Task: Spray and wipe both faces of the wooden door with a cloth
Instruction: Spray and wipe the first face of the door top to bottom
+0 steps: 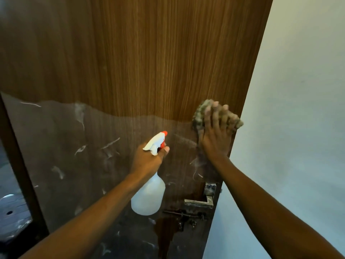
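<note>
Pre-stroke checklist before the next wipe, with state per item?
1. The cloth pressed on the door under the right hand: ok.
2. The left hand grips the spray bottle: ok.
3. Its nozzle faces the door: ok.
4. Lower door free of grey film and white streaks: not ok.
5. Liquid left in the spray bottle: cannot tell.
6. The door handle clear of the cloth: ok.
</note>
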The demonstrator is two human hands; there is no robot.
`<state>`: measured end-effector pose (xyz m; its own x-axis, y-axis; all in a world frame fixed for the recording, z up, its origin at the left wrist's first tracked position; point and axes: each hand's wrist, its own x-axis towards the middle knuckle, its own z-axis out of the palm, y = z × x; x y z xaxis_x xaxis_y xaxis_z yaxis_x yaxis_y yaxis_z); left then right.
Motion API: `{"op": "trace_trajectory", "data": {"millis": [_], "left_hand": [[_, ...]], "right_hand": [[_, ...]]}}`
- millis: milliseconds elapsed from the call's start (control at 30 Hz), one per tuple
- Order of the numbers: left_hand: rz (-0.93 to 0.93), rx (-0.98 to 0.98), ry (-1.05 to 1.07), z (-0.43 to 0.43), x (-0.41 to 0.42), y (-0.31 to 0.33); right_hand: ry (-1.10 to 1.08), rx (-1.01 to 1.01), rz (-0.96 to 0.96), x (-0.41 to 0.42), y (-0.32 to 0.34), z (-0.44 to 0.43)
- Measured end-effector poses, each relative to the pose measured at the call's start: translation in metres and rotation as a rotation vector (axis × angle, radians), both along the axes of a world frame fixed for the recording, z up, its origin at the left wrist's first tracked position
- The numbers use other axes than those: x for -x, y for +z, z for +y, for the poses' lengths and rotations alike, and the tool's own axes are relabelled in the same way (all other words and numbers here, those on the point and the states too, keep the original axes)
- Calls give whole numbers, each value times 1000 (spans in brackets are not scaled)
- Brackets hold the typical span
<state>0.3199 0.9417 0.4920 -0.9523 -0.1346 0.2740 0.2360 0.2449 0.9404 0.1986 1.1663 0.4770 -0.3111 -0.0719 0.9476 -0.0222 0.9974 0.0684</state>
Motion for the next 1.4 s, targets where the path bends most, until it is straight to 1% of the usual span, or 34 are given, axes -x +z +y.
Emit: {"op": "trace_trajectory", "data": {"millis": [67,100,133,167,233,333,367,400,433,467,567,633,700,733,767,800,900,933,967,1000,1067,1133,1233,1267,1300,1400], "left_hand": [[-7,-12,-3,1,-4,-5],[-10,-16,-4,1,-6,-8],[-14,-17,-2,1,-8,-11],[-28,-13,3,0,-10,-14],[-76,14,17,-2,-13,-22],[-119,51,44,-6,-11,-31],[-108,50,49,-8,-9,-32],[-98,45,50,-10,-7,-31],[-90,36,43,-11,-6,-29],[-78,29,34,-15,-3,-27],[-44,47,19,-25,4,-22],[-43,52,19,-32,6,-23],[-48,11,35,-42,6,-24],[-50,-11,45,-46,5,-23],[-48,-29,52,-51,6,-24],[-40,-32,61,-59,7,-24],[-23,-47,106,-85,9,-21],[-19,-56,113,-92,10,-19],[-12,-58,114,-100,10,-18],[-2,-53,114,-109,10,-16],[15,-63,130,-125,11,-13],[11,-71,155,-141,12,-13],[35,-37,146,-165,15,-17],[34,-36,147,-172,15,-18],[31,-49,151,-181,17,-20],[24,-78,165,-203,18,-18]], "right_hand": [[80,-391,-62,-4,-37,20],[108,-491,-96,-9,-54,36],[113,-510,-111,-15,-69,50],[102,-465,-104,-21,-79,61],[71,-269,-78,-26,-81,73],[55,90,-62,-22,-45,53],[43,152,-54,-17,-31,39],[27,165,-50,-13,-18,23],[21,130,-51,-8,-10,9],[27,46,-53,-2,-7,-4],[72,-314,-62,11,-22,-32],[107,-502,-85,11,-45,-31],[137,-619,-100,6,-63,-13],[138,-627,-107,1,-69,-2],[125,-594,-113,-4,-71,6],[101,-517,-109,-8,-70,5],[27,-100,-54,-7,-45,-46],[28,-11,-50,-2,-32,-70],[38,-3,-53,3,-20,-94],[50,-63,-57,9,-13,-114],[75,-291,-81,19,-15,-143],[88,-474,-130,20,-32,-151],[106,-603,-125,14,-56,-133],[105,-601,-131,11,-60,-122],[97,-557,-138,8,-61,-114],[5,-247,-97,5,-47,-123]]}}
